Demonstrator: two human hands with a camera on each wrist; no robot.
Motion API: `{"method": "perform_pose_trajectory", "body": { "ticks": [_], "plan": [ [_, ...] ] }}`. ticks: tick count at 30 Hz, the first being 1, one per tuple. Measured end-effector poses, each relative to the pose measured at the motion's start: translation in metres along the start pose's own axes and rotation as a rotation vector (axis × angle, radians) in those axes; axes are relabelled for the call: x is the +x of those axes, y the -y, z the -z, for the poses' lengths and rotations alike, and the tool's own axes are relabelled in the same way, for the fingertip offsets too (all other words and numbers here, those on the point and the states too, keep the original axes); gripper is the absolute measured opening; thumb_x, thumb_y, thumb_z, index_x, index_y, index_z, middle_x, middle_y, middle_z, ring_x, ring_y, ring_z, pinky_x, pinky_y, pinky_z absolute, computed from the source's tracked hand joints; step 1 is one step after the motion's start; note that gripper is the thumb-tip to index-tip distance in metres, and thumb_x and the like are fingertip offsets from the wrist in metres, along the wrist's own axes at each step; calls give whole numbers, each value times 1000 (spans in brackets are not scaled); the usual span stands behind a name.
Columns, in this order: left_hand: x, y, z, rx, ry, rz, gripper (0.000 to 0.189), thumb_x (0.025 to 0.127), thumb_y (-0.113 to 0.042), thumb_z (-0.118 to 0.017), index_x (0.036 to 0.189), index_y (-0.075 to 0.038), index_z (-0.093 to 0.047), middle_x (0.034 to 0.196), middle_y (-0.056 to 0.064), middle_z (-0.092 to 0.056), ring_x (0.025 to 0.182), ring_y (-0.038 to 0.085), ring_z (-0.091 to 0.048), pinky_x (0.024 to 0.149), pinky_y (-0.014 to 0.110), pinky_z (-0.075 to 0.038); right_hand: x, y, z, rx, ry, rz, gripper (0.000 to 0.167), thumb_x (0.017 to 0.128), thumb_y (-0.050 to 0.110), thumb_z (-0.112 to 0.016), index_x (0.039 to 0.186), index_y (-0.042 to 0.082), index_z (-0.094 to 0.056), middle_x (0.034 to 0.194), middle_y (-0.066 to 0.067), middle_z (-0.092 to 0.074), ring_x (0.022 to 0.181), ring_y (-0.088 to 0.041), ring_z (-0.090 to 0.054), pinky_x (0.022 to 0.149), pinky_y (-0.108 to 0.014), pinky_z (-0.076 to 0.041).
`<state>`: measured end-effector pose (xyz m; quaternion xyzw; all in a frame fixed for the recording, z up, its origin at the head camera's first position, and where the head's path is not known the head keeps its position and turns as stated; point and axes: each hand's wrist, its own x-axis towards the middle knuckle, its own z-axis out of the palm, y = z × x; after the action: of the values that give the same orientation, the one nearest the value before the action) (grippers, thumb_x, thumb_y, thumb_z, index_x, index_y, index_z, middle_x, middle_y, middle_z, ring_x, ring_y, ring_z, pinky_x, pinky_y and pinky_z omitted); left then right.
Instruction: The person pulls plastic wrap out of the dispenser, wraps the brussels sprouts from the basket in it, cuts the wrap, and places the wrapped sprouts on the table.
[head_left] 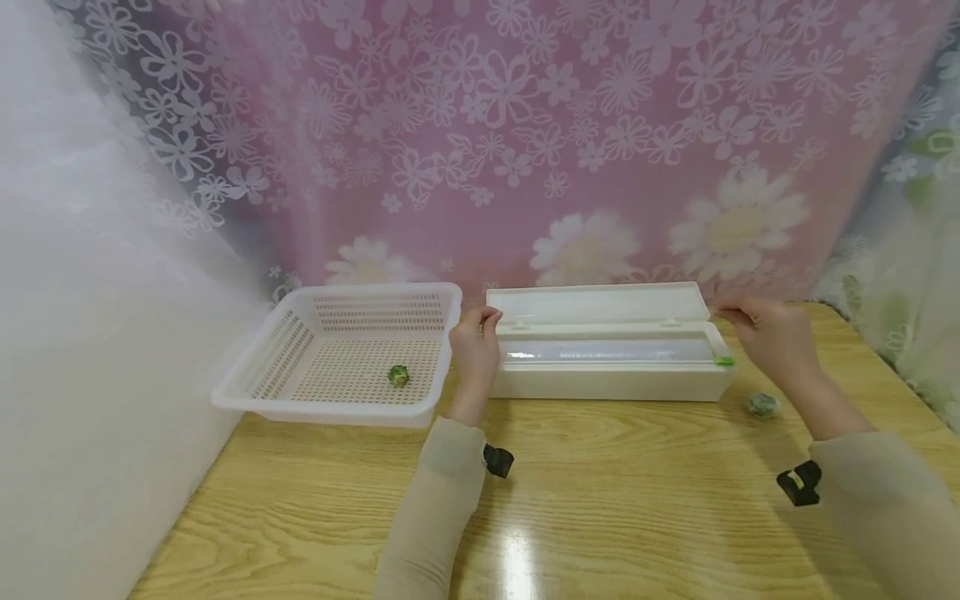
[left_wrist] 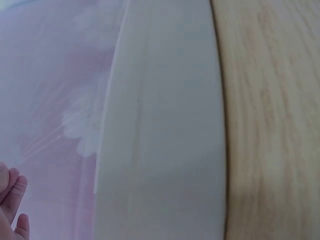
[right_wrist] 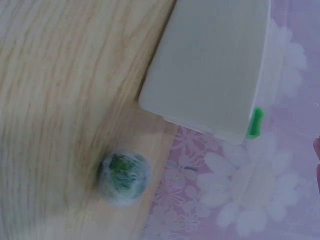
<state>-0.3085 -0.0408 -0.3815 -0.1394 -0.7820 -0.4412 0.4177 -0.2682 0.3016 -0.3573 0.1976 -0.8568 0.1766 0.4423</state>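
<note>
A long white cling film dispenser (head_left: 607,385) lies on the table with its lid (head_left: 600,304) raised, and a roll of film shows inside. At its left end my left hand (head_left: 476,350) pinches clear cling film (left_wrist: 45,145), which stretches away from the fingertips in faint creases. Beyond the right end, my right hand (head_left: 776,337) has thumb and fingers pinched together at the film's other side; the film itself hardly shows there. Near that hand, a small green vegetable wrapped in film (right_wrist: 124,177) sits on the table.
To the left stands a white plastic basket (head_left: 322,410) with one small green vegetable (head_left: 398,376), like a Brussels sprout, inside. A green slider (head_left: 723,361) sits at the dispenser's right end. Behind the wooden table (head_left: 600,500) hangs a pink flowered curtain (head_left: 510,150).
</note>
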Motion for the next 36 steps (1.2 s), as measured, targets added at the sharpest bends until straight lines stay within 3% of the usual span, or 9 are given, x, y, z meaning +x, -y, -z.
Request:
{"method": "perform_pose_trajectory", "body": {
  "ticks": [9, 13, 19, 21, 26, 30, 32, 36],
  "plan": [
    [13, -12, 12, -41, -25, -63, 8, 79, -2, -63, 76, 5, -61, 72, 14, -64, 59, 20, -59, 57, 23, -49, 12, 7, 13, -2, -49, 14, 9, 68, -10, -69, 75, -5, -66, 66, -18, -62, 48, -28, -55, 45, -24, -32],
    [16, -16, 17, -37, -43, -85, 8, 78, -1, -64, 75, 6, -62, 72, 14, -64, 58, 20, -59, 55, 24, -49, 16, 11, 19, 2, -74, 26, 9, 69, -11, -67, 75, -6, -67, 67, -19, -62, 53, -29, -57, 49, -21, -35],
    [21, -25, 25, -82, -88, -134, 10, 79, -3, -64, 75, 6, -62, 71, 15, -64, 60, 21, -60, 56, 25, -49, 20, 17, 27, 45, -134, 14, 11, 72, -15, -61, 77, -7, -67, 70, -20, -63, 58, -31, -57, 63, -2, -29],
    [23, -28, 28, -97, -97, -152, 14, 80, -6, -63, 75, 6, -63, 71, 15, -64, 59, 20, -60, 55, 25, -49, 21, 18, 31, 36, -143, 23, 12, 74, -14, -59, 78, -7, -67, 70, -20, -63, 58, -29, -56, 60, -3, -29],
    [26, -36, 35, -97, -102, -166, 17, 81, -11, -63, 75, 5, -63, 71, 13, -64, 57, 18, -57, 53, 23, -46, 24, 24, 42, 7, -185, 27, 11, 75, -10, -59, 75, -4, -69, 67, -17, -64, 54, -7, -52, 47, -10, -29],
    [29, -44, 41, -117, -104, -191, 11, 79, -4, -64, 75, 6, -63, 71, 14, -65, 53, 17, -56, 50, 23, -45, 26, 30, 50, 54, -218, -3, 10, 74, -11, -60, 76, -6, -68, 69, -19, -64, 69, 20, -43, 54, -3, -30],
    [31, -48, 45, -124, -109, -211, 10, 79, -2, -65, 75, 6, -63, 72, 14, -65, 53, 18, -56, 50, 24, -45, 27, 32, 54, 83, -229, -21, 10, 74, -13, -59, 77, -8, -68, 70, -21, -63, 75, 26, -38, 60, -1, -30],
    [34, -55, 51, -148, -115, -242, 8, 78, 0, -65, 75, 7, -63, 73, 15, -65, 58, 19, -60, 54, 25, -48, 30, 38, 62, 105, -245, -41, 12, 76, -14, -56, 77, -9, -67, 71, -24, -62, 77, 26, -41, 67, 1, -32]
  ]
}}
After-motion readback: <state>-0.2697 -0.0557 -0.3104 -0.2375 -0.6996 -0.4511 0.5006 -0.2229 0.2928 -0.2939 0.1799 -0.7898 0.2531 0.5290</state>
